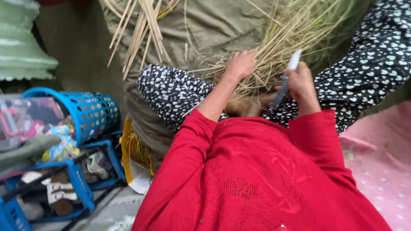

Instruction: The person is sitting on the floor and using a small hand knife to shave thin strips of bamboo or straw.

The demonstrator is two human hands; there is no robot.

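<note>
The person sits with a heap of dry straw (282, 38) spread across the lap, between knees in dotted black trousers (171, 92). The left hand (241, 64) lies in the straw, fingers curled into the stalks, though I cannot tell whether it grips any. The right hand (302, 83), just right of the straw, is closed around a knife (286, 81), white handle up, the dark blade seemingly pointing down. More straw (141, 25) hangs above the left knee. Far left of the straw sits a blue basket (92, 111) of cloth.
</note>
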